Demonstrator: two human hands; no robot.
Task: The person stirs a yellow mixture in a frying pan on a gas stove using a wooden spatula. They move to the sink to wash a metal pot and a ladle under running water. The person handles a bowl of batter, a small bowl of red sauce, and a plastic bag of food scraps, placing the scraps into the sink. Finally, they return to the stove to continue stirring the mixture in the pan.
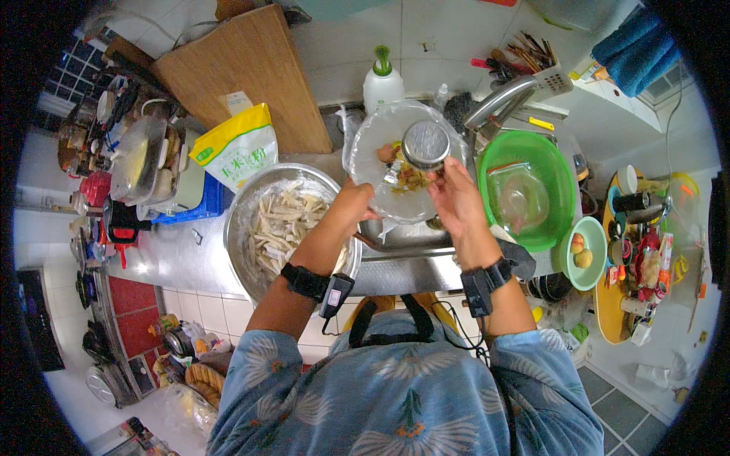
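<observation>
My left hand [356, 202] grips the near left rim of a bin lined with a clear plastic bag [365, 151], over the sink. Food scraps and what looks like foil [392, 172] lie inside it. In my right hand [459, 199] is a small round metal strainer basket [426, 143], held above the scraps. Left of the bin, a large steel bowl [235, 245] holds flour-coated strips [285, 219], partly hidden by my left forearm. A yellow and white bag of corn starch [242, 149] stands behind the bowl.
A green plastic basin [564, 188] with a clear bag stands right of the sink [408, 236], beneath a metal faucet [502, 102]. Nearer lies a pale green bowl [593, 268] with peaches. A white pump bottle [383, 88] is behind the bin; a wooden cutting board [251, 74] leans at the back left.
</observation>
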